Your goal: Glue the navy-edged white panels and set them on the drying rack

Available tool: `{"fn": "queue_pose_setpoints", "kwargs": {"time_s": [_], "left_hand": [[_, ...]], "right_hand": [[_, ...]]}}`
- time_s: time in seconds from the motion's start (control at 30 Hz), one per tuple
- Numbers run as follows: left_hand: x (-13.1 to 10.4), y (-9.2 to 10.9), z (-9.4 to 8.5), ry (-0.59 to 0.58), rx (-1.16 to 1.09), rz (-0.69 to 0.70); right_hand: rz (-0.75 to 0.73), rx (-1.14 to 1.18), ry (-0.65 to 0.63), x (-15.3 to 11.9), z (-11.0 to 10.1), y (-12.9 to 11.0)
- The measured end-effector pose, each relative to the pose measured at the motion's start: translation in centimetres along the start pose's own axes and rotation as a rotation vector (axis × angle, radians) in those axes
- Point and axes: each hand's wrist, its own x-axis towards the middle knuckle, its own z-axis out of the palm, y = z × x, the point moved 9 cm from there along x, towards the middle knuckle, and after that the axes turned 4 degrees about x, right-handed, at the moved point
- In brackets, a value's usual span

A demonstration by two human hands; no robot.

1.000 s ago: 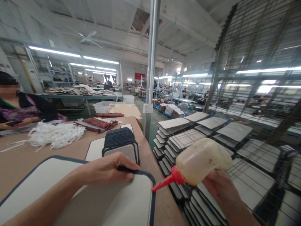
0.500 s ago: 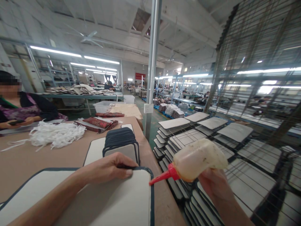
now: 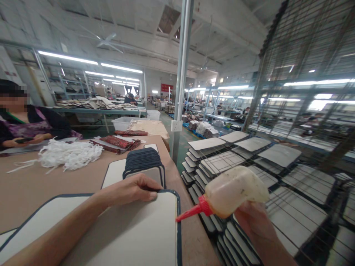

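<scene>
My left hand point(image 3: 138, 189) is closed on the far edge of a pale panel point(image 3: 133, 232) with rounded corners and dark edging, thumb on top. From the right, my right hand point(image 3: 252, 218) grips a cloudy squeeze bottle point(image 3: 233, 192), tilted so that its red nozzle point(image 3: 191, 213) points left and down. The nozzle tip meets the inner side of the dark edging on the panel's right side. Small glossy spots show along the edging near the corner. Another dark-edged pale panel point(image 3: 55, 218) lies under my left forearm.
A stack of dark-edged pieces point(image 3: 144, 160) stands just beyond my left hand. White strips point(image 3: 70, 153) and red patterned fabric point(image 3: 118, 141) lie farther back on the brown table point(image 3: 83, 181). Wire racks of pale panels point(image 3: 283, 207) flank the right. Another person point(image 3: 30, 125) sits far left; a post point(image 3: 181, 74) rises beyond the table.
The nozzle tip has slid a short way along the panel's right edging, away from the far corner and toward me. My left hand keeps its hold on the panel. The view has shifted slightly.
</scene>
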Motion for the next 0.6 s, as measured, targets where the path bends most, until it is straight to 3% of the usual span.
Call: {"fn": "queue_pose_setpoints", "kwargs": {"time_s": [0.2, 0.37, 0.47, 0.6], "left_hand": [[0.0, -0.6, -0.5, 0.041, -0.077, -0.029], [-0.1, -1.1, -0.6, 0.038, -0.124, -0.047], [-0.1, -1.4, -0.8, 0.044, -0.131, -0.039], [-0.1, -1.8, -1.4, 0.073, -0.143, -0.049]], "right_hand": [[-0.022, -0.027, -0.061, -0.1, 0.0, 0.2], [0.015, -0.019, -0.009, -0.3, -0.2, 0.7], [0.024, -0.026, -0.045, -0.4, 0.1, 0.9], [0.027, -0.019, 0.069, -0.9, -0.3, 0.9]]}}
